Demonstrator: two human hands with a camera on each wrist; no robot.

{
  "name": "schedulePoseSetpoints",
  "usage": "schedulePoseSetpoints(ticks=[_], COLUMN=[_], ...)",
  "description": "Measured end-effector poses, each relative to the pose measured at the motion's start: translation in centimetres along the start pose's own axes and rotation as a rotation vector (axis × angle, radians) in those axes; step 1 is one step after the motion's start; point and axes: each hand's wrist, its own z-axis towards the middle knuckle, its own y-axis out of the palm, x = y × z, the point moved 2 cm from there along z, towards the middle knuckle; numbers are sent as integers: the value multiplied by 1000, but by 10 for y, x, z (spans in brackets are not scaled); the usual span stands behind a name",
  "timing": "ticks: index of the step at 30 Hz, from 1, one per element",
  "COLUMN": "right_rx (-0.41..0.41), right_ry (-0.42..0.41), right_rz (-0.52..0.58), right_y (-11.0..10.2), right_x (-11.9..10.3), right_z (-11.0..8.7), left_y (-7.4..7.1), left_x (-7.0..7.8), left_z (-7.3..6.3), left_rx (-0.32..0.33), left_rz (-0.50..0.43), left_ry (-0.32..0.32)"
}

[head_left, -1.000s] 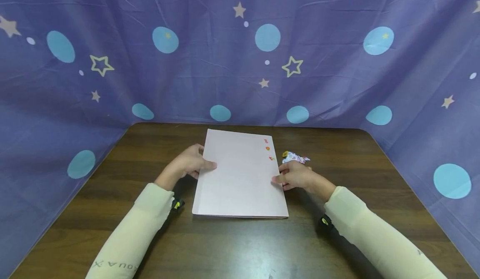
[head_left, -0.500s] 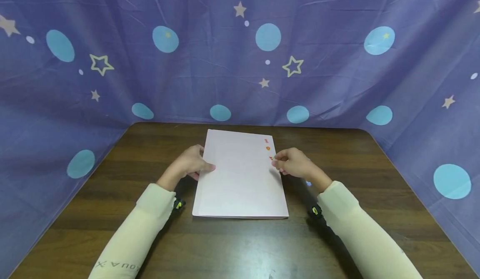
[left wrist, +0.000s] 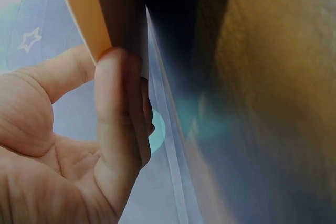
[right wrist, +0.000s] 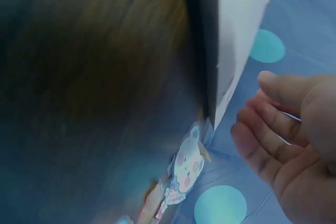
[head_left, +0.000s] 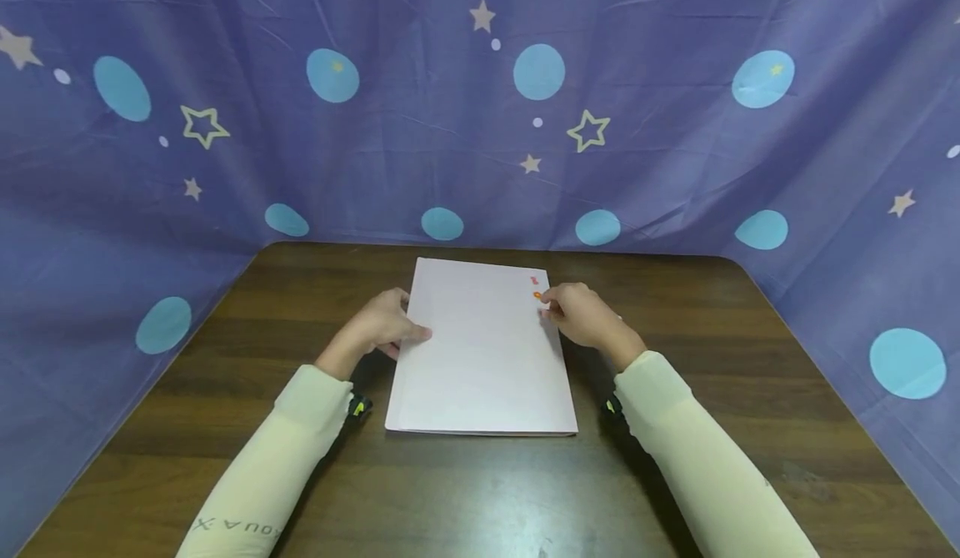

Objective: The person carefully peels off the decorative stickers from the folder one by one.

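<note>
A large white booklet (head_left: pixel 480 358) lies in the middle of the wooden table in the head view. My left hand (head_left: pixel 382 324) grips its left edge, thumb on top and fingers underneath; the left wrist view shows these fingers (left wrist: pixel 118 103) against the underside. Small stickers line the booklet's upper right edge: a red one (head_left: pixel 534 280) and an orange one (head_left: pixel 537 295). My right hand (head_left: pixel 585 314) is over that edge, index fingertip right beside the orange sticker. In the right wrist view its fingers (right wrist: pixel 270 129) are loosely bent with nothing between them. The third sticker is hidden behind this hand.
A bear-shaped printed piece (right wrist: pixel 186 166) lies on the table beside the booklet in the right wrist view; the right hand hides it in the head view. A purple curtain (head_left: pixel 450 124) with stars and dots hangs right behind the table's far edge (head_left: pixel 645 255).
My right hand has moved from the booklet's right edge, up and slightly left, to the stickers, covering the lowest sticker and the printed piece. The left hand and booklet have stayed put.
</note>
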Motion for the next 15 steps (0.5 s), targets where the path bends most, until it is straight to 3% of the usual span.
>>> schedulePoseSetpoints(ticks=[6, 15], right_rx=[-71, -117], right_ry=[-47, -82], right_rz=[-244, -351], right_y=[5, 7], right_x=[3, 0], right_z=[5, 10], left_y=[2, 0], left_x=[-1, 0], left_z=[0, 0], left_rx=[-7, -6], left_rz=[-3, -7], left_ry=[3, -3])
